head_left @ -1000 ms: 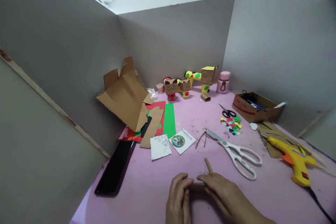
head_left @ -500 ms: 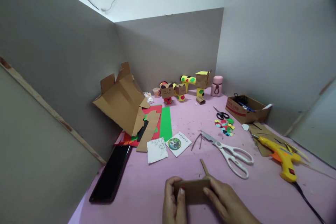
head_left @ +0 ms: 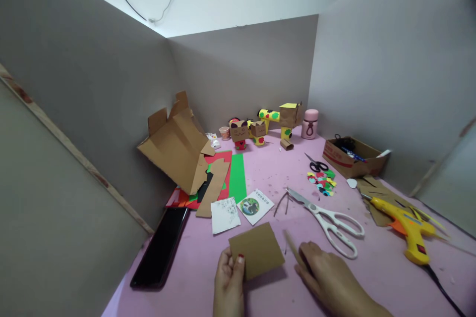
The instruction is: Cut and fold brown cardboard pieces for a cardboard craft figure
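Note:
My left hand (head_left: 227, 282) pinches the lower left corner of a flat brown cardboard piece (head_left: 258, 249) and holds it just above the pink table (head_left: 372, 277). My right hand (head_left: 327, 277) rests on the table to the right of the piece, its fingers on a thin cardboard strip (head_left: 293, 247). White-handled scissors (head_left: 327, 220) lie open a little beyond my right hand.
A black phone (head_left: 159, 245) lies at the left. Two small cards (head_left: 241, 208), coloured paper sheets (head_left: 223, 178) and a torn cardboard box (head_left: 178, 143) sit behind. A yellow glue gun (head_left: 407, 228), paper cutouts (head_left: 322, 181), black scissors (head_left: 316, 163), a small box (head_left: 353, 158) and cardboard figures (head_left: 260, 126) stand further back.
Both hands held the cardboard piece before. Now my right hand has let go and dropped to the table, while my left hand has lifted the piece up and to the left.

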### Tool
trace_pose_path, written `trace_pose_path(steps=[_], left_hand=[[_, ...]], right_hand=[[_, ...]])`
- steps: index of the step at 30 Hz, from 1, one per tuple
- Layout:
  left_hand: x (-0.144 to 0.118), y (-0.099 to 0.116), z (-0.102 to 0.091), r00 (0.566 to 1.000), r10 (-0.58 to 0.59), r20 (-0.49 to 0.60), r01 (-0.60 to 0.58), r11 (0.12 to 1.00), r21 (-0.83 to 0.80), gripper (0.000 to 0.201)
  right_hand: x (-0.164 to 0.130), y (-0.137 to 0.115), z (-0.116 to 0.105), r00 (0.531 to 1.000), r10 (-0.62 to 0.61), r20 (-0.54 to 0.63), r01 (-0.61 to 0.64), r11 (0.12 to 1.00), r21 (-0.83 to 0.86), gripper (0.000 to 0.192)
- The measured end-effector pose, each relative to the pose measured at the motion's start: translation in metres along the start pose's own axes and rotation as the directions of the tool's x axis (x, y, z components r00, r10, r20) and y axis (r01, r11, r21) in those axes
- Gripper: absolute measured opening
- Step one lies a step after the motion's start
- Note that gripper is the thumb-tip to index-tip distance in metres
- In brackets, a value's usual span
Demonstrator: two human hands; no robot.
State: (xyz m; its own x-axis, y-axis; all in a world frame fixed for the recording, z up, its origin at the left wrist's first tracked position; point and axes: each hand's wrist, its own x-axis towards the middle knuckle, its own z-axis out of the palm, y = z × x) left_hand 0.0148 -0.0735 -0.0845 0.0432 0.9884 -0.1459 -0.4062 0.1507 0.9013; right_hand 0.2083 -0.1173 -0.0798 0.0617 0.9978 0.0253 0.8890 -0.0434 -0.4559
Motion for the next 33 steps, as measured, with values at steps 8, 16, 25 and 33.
trace_pose_path(steps=[8,16,25,33], left_hand=[[0.008,-0.019,-0.002,0.998,-0.055,0.021,0.057,0.996,-0.071,0.036],[0.002,-0.031,0.006,0.964,0.196,0.181,-0.251,0.897,0.365,0.019],[0.005,-0.034,0.005,0.965,0.157,0.211,-0.251,0.79,0.56,0.027],[0.013,-0.038,0.002,0.966,0.069,0.248,-0.156,0.923,0.351,0.038]], right_hand=[[0.048,0.015,-0.048,0.917,0.175,-0.359,-0.161,0.985,0.07,0.046],[0.014,-0.008,-0.002,0.982,-0.174,-0.072,0.186,0.842,0.506,0.025],[0.018,0.005,0.006,0.999,-0.048,-0.012,0.046,0.785,0.618,0.025],[0.022,0.008,0.014,0.999,0.017,0.028,-0.032,0.674,0.738,0.026]])
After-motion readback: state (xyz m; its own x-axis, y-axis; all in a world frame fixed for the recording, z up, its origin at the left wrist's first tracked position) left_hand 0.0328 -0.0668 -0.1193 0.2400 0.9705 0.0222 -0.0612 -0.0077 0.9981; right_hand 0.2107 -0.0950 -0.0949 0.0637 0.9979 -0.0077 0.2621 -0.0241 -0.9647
